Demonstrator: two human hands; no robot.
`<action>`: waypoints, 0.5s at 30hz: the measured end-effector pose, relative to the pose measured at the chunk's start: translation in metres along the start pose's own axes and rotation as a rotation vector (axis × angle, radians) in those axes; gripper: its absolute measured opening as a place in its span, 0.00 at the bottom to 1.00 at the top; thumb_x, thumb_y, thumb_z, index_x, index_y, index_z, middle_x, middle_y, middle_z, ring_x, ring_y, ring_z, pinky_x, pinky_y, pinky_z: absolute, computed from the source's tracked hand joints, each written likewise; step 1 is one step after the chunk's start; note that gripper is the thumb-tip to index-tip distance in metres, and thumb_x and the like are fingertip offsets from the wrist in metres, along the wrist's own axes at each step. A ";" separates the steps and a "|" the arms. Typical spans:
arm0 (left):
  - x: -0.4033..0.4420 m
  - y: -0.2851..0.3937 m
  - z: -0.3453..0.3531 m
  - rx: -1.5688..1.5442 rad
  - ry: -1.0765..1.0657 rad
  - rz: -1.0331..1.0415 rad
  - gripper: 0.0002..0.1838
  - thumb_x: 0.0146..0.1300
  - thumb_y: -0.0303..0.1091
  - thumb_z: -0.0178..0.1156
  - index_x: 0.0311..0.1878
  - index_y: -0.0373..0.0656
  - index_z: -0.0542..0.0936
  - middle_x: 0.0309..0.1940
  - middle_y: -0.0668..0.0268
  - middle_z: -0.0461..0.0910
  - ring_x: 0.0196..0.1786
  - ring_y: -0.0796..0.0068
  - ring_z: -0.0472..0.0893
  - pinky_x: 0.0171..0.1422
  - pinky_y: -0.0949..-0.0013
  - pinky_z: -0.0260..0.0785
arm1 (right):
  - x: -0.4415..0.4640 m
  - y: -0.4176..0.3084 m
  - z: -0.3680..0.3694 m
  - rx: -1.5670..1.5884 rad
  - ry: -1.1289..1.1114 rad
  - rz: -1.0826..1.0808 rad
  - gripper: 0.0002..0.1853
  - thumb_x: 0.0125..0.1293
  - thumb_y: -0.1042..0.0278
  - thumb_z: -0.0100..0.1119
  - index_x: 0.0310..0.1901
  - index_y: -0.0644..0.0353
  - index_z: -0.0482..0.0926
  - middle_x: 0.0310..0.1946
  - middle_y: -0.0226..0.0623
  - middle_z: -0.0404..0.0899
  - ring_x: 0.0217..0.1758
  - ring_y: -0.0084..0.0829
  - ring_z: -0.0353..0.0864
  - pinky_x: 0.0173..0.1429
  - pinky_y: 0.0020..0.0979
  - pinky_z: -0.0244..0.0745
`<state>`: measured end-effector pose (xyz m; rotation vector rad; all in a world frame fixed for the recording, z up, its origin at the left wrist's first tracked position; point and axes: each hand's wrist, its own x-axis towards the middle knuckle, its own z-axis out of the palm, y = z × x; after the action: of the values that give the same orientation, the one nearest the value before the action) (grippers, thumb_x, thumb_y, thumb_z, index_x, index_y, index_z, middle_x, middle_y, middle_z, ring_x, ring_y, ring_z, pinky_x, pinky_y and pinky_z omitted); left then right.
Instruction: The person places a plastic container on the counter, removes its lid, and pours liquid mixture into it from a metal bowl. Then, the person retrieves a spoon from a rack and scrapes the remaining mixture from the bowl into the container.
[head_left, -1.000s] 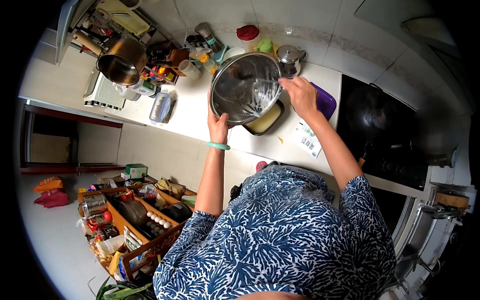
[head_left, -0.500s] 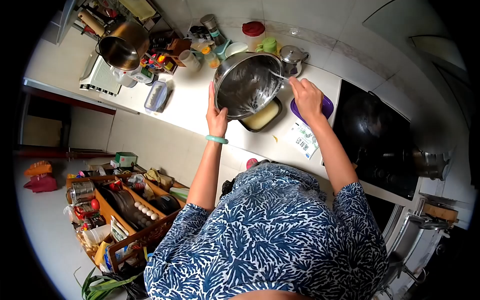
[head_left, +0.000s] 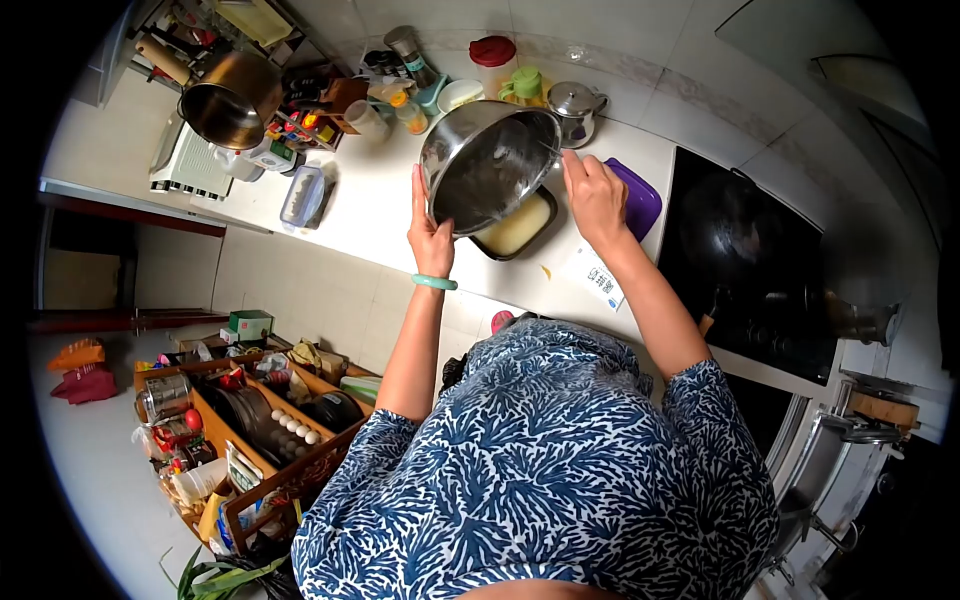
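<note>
A steel mixing bowl [head_left: 470, 150] is tilted over a dark rectangular pan [head_left: 553, 232], its hollow side turned down toward the right. Pale smears coat the inside. My left hand [head_left: 432, 240], with a green bangle at the wrist, grips the bowl's left rim, thumb on the near edge. My right hand [head_left: 598, 200] is closed around a thin utensil at the bowl's right rim; the bowl and fingers hide most of it, so its kind is unclear. Pale yellowish batter [head_left: 520, 228] lies in the pan, partly covered by the bowl.
Right of my right hand lie a purple lid or tray [head_left: 642, 198] and a white printed packet [head_left: 598, 278], beside a black cooktop [head_left: 740, 270]. Behind the bowl stand a metal pot [head_left: 573, 105] and several jars. A plastic container [head_left: 303, 195] sits left.
The view has shifted slightly. My right hand stays near the bowl's right rim, and less of the utensil's handle shows. The bowl remains tilted over the pan, with fewer white streaks visible inside.
</note>
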<state>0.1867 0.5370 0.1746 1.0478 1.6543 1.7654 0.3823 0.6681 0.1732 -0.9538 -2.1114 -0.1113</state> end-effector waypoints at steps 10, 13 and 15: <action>0.003 -0.008 -0.005 0.006 0.013 0.057 0.49 0.44 0.09 0.42 0.75 0.49 0.53 0.73 0.64 0.57 0.72 0.70 0.60 0.71 0.73 0.53 | -0.018 0.010 0.005 0.099 -0.044 -0.048 0.09 0.59 0.73 0.60 0.42 0.57 0.82 0.24 0.34 0.70 0.29 0.34 0.75 0.30 0.34 0.73; 0.002 -0.014 -0.005 0.038 0.007 0.077 0.49 0.44 0.09 0.41 0.75 0.48 0.52 0.73 0.64 0.58 0.72 0.69 0.60 0.71 0.73 0.53 | -0.026 0.015 0.013 0.241 -0.163 -0.068 0.09 0.60 0.72 0.61 0.42 0.55 0.82 0.23 0.35 0.70 0.28 0.35 0.74 0.30 0.37 0.72; 0.002 -0.014 -0.005 0.086 0.008 0.131 0.49 0.44 0.09 0.41 0.75 0.48 0.52 0.73 0.64 0.58 0.72 0.69 0.60 0.71 0.72 0.53 | -0.026 0.017 0.015 0.249 -0.133 -0.051 0.09 0.59 0.72 0.61 0.42 0.54 0.83 0.23 0.34 0.69 0.28 0.35 0.74 0.31 0.36 0.72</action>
<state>0.1794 0.5379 0.1617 1.2136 1.7144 1.7958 0.3945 0.6699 0.1412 -0.7770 -2.2091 0.1911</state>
